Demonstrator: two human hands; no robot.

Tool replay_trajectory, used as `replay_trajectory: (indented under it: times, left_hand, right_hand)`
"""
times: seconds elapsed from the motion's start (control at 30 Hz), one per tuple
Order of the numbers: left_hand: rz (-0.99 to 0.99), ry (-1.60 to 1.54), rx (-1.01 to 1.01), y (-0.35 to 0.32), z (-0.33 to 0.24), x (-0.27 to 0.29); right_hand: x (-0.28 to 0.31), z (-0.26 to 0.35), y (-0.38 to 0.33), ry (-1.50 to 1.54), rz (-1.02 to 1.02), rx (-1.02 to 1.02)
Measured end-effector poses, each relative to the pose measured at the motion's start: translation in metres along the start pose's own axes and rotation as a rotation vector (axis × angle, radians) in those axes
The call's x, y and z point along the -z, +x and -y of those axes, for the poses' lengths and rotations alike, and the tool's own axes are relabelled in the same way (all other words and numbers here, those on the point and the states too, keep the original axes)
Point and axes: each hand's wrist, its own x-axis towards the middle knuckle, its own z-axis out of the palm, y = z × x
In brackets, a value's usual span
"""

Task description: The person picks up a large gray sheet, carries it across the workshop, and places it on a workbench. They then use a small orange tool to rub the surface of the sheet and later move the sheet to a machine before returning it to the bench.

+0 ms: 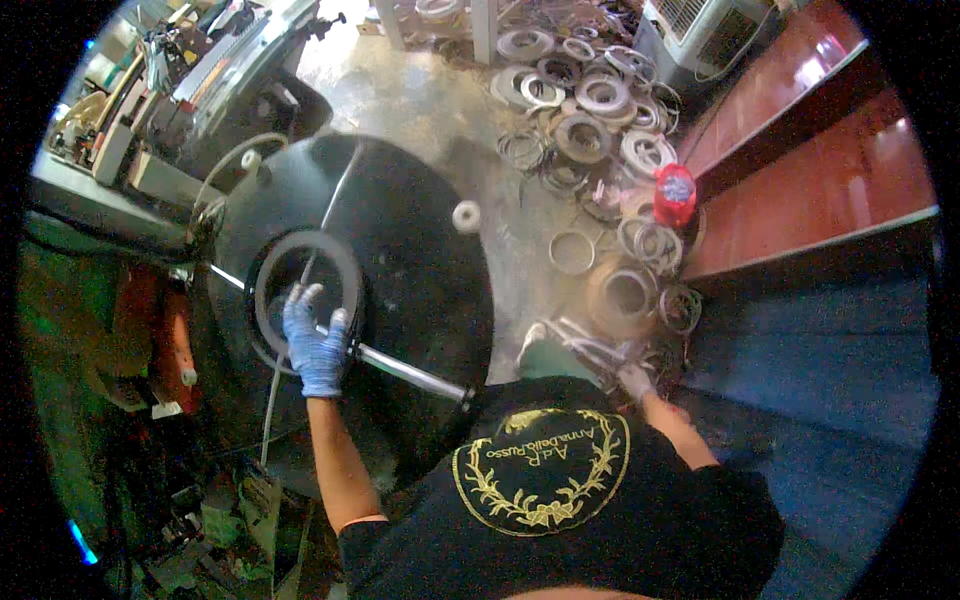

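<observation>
My left hand (316, 350), in a blue glove with pale fingertips, reaches over the near rim of a grey ring (347, 265). Its fingers and thumb are apart, over the ring's opening. This ring lies around the middle of a big black round disc (420, 270). Just beside the hand, a shiny metal bar (415, 373) runs out to the disc's edge. Low on the right, my right hand (634, 380), in a pale glove, is among grey rings and strips (598, 346). Blur hides its fingers and whether it grips any of them.
Many metal rings (583, 137) lie heaped on the floor beyond my right hand. A red container (676, 195) stands beside them, near red panels (840, 180). White rollers (467, 216) sit at the disc's edge. Machinery (200, 90) fills the far left; a grey cooler (715, 40) stands far right.
</observation>
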Motion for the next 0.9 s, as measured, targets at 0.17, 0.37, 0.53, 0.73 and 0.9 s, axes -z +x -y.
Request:
replay_trajectory:
  times: [0.17, 0.37, 0.53, 0.73, 0.9]
  left_hand:
    - [-0.013, -0.061, 0.022, 0.037, -0.071, -0.070]
    - [0.059, -0.031, -0.057, 0.114, -0.139, -0.143]
    - [0.104, -0.081, -0.031, 0.168, -0.168, -0.191]
    - [0.155, -0.055, -0.069, 0.249, -0.153, -0.266]
    - [0.315, -0.366, -0.036, 0.315, -0.147, -0.345]
  right_hand:
    - [0.058, 0.032, 0.004, 0.090, 0.079, 0.018]
    - [0.119, 0.053, 0.082, 0.282, -0.162, -0.065]
    - [0.150, 0.090, 0.134, 0.296, -0.134, -0.028]
    - [0.162, 0.155, 0.253, 0.326, -0.176, 0.065]
    - [0.194, 0.159, 0.381, 0.145, -0.165, 0.124]
